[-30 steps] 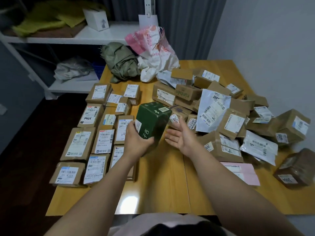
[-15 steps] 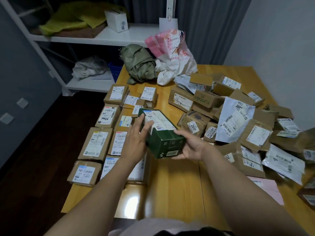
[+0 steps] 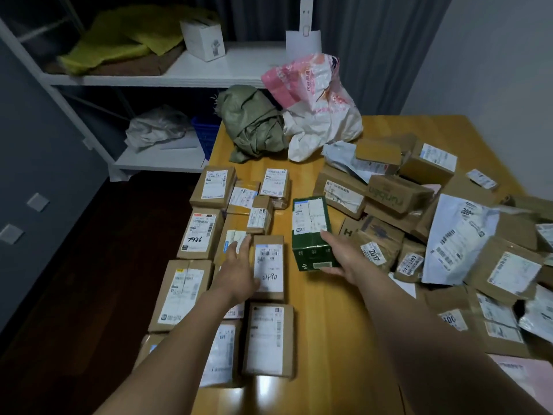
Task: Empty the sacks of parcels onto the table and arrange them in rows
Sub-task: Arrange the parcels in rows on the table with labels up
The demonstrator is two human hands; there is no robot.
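Green box [image 3: 309,232] at frame centre, near-right corner clasped by the right hand [image 3: 344,259], fingers and thumb; left hand [image 3: 236,277] flat, fingers straight, over rowed parcels [image 3: 267,339].

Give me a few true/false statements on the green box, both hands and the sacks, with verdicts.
1. The dark green cardboard box lies label up on the wooden table. True.
2. The left hand holds it. False: the right hand does; the left reaches over the rowed brown parcels.
3. The olive-green woven sack stands full. False: it lies crumpled beside the pink-and-white plastic sack.
4. Right of the box, parcels lie in an unsorted heap. True.
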